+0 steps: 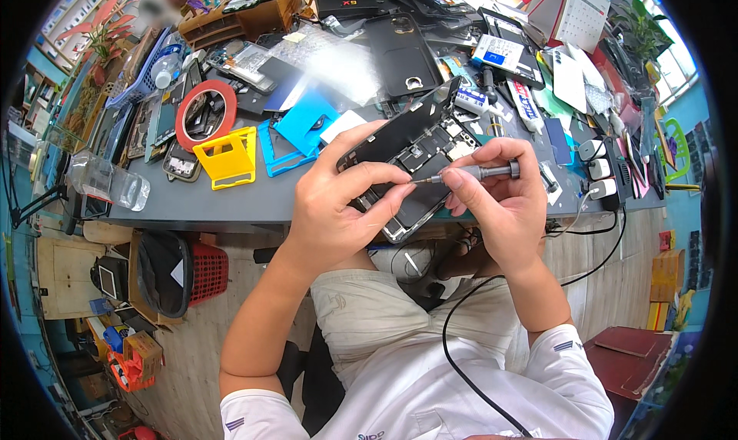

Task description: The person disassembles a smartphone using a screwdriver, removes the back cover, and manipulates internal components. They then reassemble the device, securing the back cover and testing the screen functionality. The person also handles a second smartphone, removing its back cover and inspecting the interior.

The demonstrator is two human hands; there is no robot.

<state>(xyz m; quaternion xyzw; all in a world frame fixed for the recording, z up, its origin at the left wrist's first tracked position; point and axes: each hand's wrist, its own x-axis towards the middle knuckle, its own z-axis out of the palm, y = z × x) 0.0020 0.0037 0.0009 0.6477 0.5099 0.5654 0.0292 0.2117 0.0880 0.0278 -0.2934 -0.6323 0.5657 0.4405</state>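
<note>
An opened black phone (pixel 417 151) is held tilted over the desk's front edge, its inner boards showing and a dark panel standing up along its left side. My left hand (pixel 338 201) grips the phone's left part, with thumb and index finger close together near the screwdriver's tip; whether they pinch something small I cannot make out. My right hand (pixel 496 201) is closed on a grey precision screwdriver (pixel 486 171), which points left across the phone to my left fingertips.
A grey desk (pixel 254 198) carries yellow (pixel 225 158) and blue (pixel 302 127) stands, red tape (pixel 205 111), phone parts (pixel 396 55), a bottle (pixel 108 181) and chargers (pixel 602 188). Below are a red basket (pixel 206 275), boxes (pixel 666 277) and a black cable (pixel 461 363) across my lap.
</note>
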